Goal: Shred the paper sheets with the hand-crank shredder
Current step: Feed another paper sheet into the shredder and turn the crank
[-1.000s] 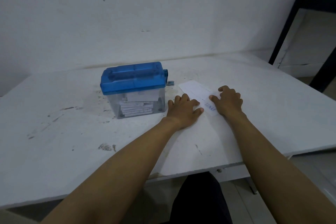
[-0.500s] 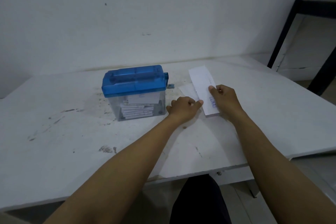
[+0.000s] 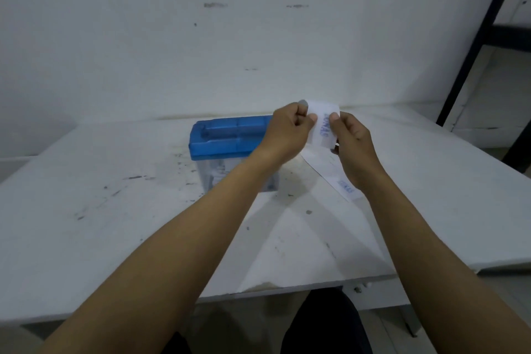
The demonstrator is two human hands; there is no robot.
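Held aloft: paper sheet [image 3: 323, 112]

The left grip [image 3: 287, 131] and right grip [image 3: 352, 146] each pinch one side edge of it above the tabletop [image 3: 86, 224], just right of the blue-lidded shredder [image 3: 227, 138]. A second sheet [image 3: 327, 174] lies flat below.

Place: seeming a bare, worn workroom
Tabletop [image 3: 86, 224]: showing scuffs and dark stains
Wall [image 3: 143, 52]: showing marks on plain white
Far right: black metal frame [image 3: 479, 37] standing

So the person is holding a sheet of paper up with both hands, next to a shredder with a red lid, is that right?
Not quite. The shredder has a blue lid, not red, as the head view shows. The rest stands: the left hand and the right hand both hold the sheet of paper up next to it.
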